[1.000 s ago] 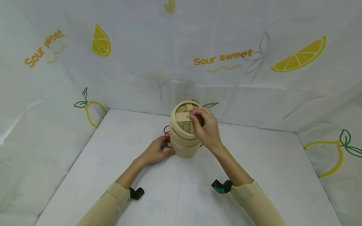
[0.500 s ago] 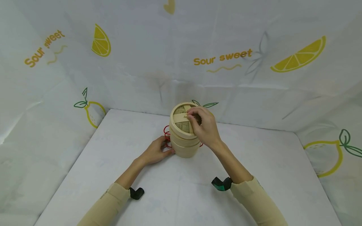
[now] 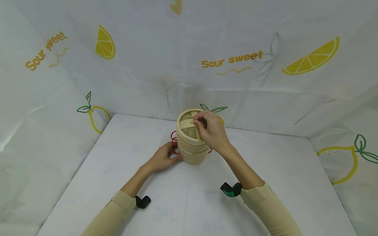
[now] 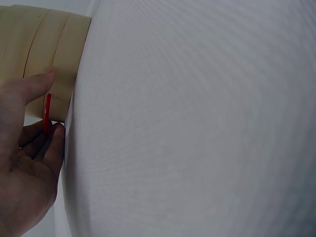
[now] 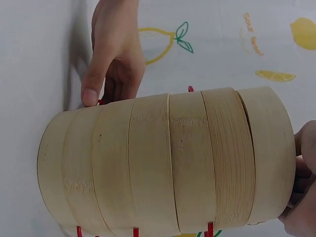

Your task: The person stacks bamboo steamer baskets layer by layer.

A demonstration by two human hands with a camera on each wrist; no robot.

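A stack of round bamboo steamer baskets (image 3: 193,159) stands upright near the back of the table, with red handles (image 3: 173,135) on its sides. On top sits a woven bamboo steamer lid (image 3: 187,131); the right wrist view shows a thin dark gap along part of the seam under the lid (image 5: 271,158). The right hand (image 3: 215,132) pinches the small loop at the lid's centre between thumb and fingers. Low on the stack's left side, the left hand (image 3: 160,158) holds the bottom basket, its thumb against the wall and its fingers curled by a red handle (image 4: 47,111).
The white table (image 3: 165,196) ends at a white backdrop (image 3: 141,65) printed with lemons, just behind the stack. Black wrist mounts (image 3: 143,202) stick out from both sleeves over the table.
The right hand has brought the lid down and slightly left, and its tilt against the stack has lessened. The left hand has stayed in place on the bottom basket.
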